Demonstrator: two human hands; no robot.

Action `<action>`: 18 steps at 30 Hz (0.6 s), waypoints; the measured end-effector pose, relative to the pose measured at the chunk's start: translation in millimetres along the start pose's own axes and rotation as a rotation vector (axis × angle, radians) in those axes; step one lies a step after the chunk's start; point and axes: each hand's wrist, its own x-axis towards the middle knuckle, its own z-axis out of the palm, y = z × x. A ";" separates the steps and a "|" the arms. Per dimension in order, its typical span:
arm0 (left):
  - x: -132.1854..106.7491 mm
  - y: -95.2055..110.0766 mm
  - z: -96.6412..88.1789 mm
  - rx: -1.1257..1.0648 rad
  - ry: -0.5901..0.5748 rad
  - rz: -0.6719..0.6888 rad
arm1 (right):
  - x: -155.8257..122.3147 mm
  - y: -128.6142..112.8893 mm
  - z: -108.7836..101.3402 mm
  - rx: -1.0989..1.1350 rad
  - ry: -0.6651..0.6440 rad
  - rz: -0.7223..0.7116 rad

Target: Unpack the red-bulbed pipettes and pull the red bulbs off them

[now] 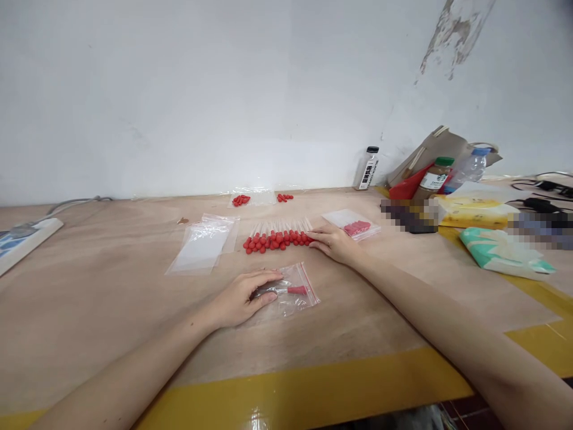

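My left hand (253,297) grips the left end of a clear zip-lock bag (293,306), thumb below and fingers on top. Inside the bag lies a dropper with a red rubber bulb (297,290); the fingers partly cover its thin clear tube. Farther back, several glass droppers (276,239) lie in a row, red bulbs toward me and clear tubes pointing at the wall. At the row's right end, my right hand (333,243) has its fingertips closed around a red dropper bulb, which they mostly hide.
Flat clear bags (197,248) lie left of the droppers. A bag with red pieces (357,228) sits at the right. Small red bulbs (240,200) lie near the wall. Bottles (367,169), a tissue pack (504,254) and cables crowd the right; a power strip (29,242) is far left.
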 end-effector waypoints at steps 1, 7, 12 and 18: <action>0.0 0.3 -0.3 0.001 -0.004 -0.002 | -0.7 -0.6 -0.3 0.008 0.005 0.019; 0.3 -1.6 0.5 0.005 -0.001 0.001 | -3.8 0.1 -3.0 0.108 0.081 0.132; -0.2 -1.2 0.2 0.005 -0.005 -0.019 | -2.3 -20.7 -19.8 0.204 0.118 0.201; -0.5 3.7 -2.4 0.008 -0.007 -0.023 | -9.4 -55.5 -35.8 0.573 -0.386 0.156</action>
